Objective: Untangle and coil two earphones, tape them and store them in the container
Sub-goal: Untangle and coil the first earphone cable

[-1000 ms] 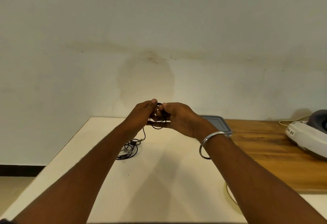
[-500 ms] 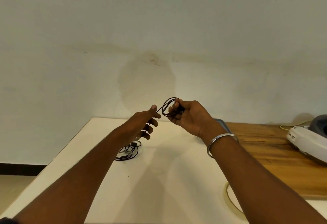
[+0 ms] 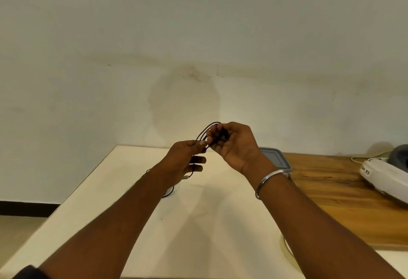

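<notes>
Now, a pale table (image 3: 106,201), widest thing in view, with a wooden board (image 3: 331,195) laid along its right side. At the board's far right end, a white device (image 3: 384,179). At the board's back left corner, a container (image 3: 276,157) with a grey lid on, partly behind the right wrist.

Raised above the middle of the table, the right hand (image 3: 236,146), palm turned toward the camera, fingers (image 3: 217,146) curled round several loops of a black earphone (image 3: 204,133), the loops arching out past the fingertips to the left. Just below and left of it, the left hand (image 3: 181,159), thumb and forefinger pinching the same cord where it leaves the loops, remaining fingers (image 3: 196,160) spread loosely underneath.

Flat on the table, a second earphone (image 3: 169,193), mostly hidden under the left forearm, only a black curve showing. On the right wrist, a silver bangle (image 3: 268,179).

Against half a second ago: much the same hold, left thumb drawn closer to the right fingertips, left forearm covering more of the cord on the table. Against a second ago: hands no longer pressed together, right hand turned palm-up, loops opened out.
</notes>
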